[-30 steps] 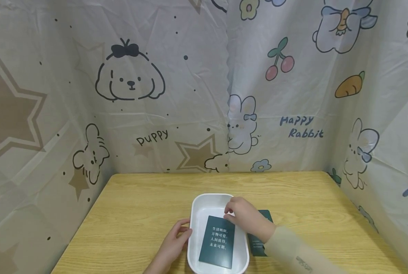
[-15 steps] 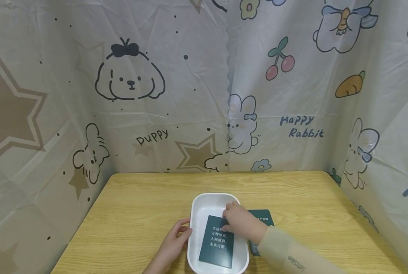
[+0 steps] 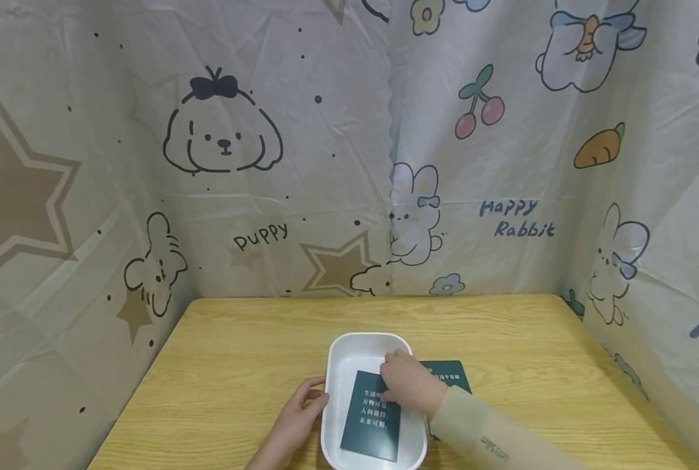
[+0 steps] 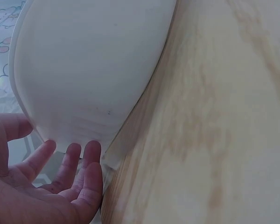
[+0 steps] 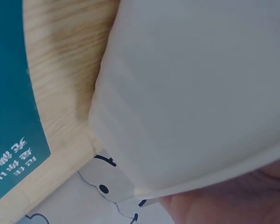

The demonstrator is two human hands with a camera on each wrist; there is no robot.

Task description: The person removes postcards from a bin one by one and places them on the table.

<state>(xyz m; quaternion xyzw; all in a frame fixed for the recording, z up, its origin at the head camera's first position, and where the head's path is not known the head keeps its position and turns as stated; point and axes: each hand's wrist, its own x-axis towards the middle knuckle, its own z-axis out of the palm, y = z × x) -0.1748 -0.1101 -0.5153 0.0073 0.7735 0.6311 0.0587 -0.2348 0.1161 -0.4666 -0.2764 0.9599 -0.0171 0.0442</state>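
Note:
In the head view, a white tray [image 3: 357, 346] stands at the table's front. A dark green card [image 3: 370, 437] with white lettering lies in it. My left hand [image 3: 295, 414] is at the tray's left side; in the left wrist view its relaxed fingertips [image 4: 92, 148] touch the outer wall. Reaching over the right rim, my right hand [image 3: 410, 385] has curled fingers right at the card's upper right corner. Its fingertips are mostly hidden, and I cannot tell whether they pinch the card. The right wrist view shows this hand [image 5: 233, 200] partly behind the tray's rim.
On the wooden table [image 3: 255, 339], a second dark green card [image 3: 450, 370] lies just right of the tray, partly under my right forearm [image 3: 490, 431]. Printed curtains [image 3: 326, 196] enclose the table at the back and both sides.
My right hand has moved slightly down and left, from the tray's upper right rim onto the card's upper right corner. Card, tray and left hand have stayed in place.

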